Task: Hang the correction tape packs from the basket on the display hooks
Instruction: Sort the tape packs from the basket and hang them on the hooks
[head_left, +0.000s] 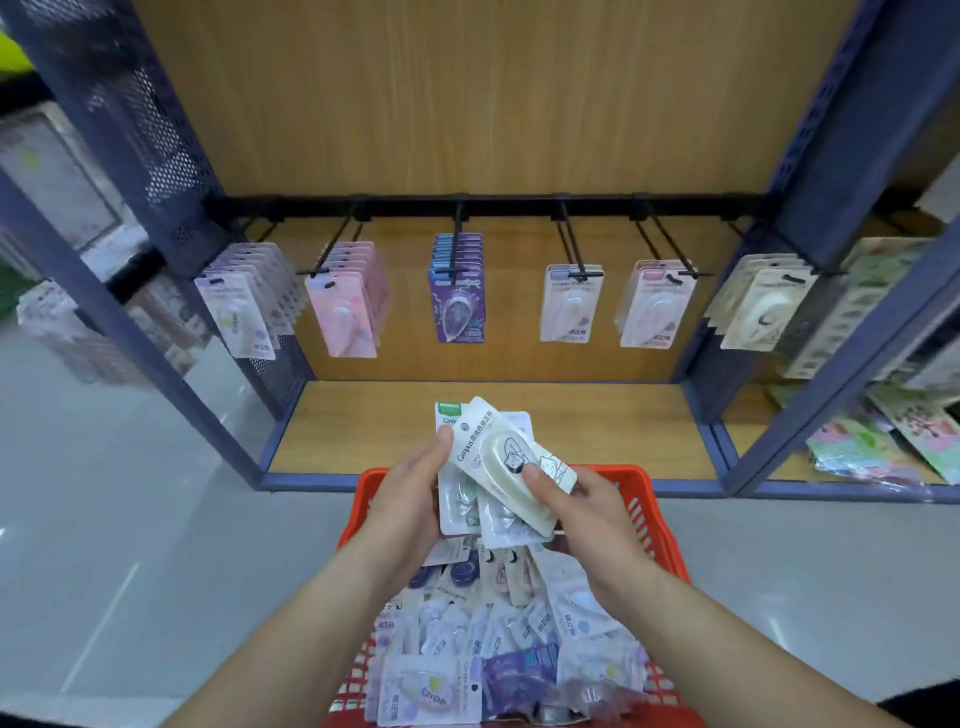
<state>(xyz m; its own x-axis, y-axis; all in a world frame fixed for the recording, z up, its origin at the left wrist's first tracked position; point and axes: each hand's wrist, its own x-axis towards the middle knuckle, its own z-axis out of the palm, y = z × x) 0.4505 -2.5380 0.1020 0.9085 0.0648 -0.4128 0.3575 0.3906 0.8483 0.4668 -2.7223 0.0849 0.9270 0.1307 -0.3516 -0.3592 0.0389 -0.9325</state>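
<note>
Above the red basket (655, 514) both hands share a small fan of correction tape packs. My left hand (410, 499) grips the stack from the left, with a green-topped pack (448, 415) at the back. My right hand (582, 506) holds the front white pack (498, 457), thumb pressed on its blister. The basket below is full of several loose packs (498, 639). On the black rail (498, 203), hooks carry rows of packs: lilac-white (244, 312), pink (345, 306), purple (457, 296), two short rows (571, 304) (654, 306), and cream (763, 306).
The display bay has a wooden back panel (493, 93), a wooden bottom shelf (363, 426) and blue metal uprights (124, 104). More packaged stationery (883, 436) fills the bay at the right. Grey floor (104, 493) lies to the left.
</note>
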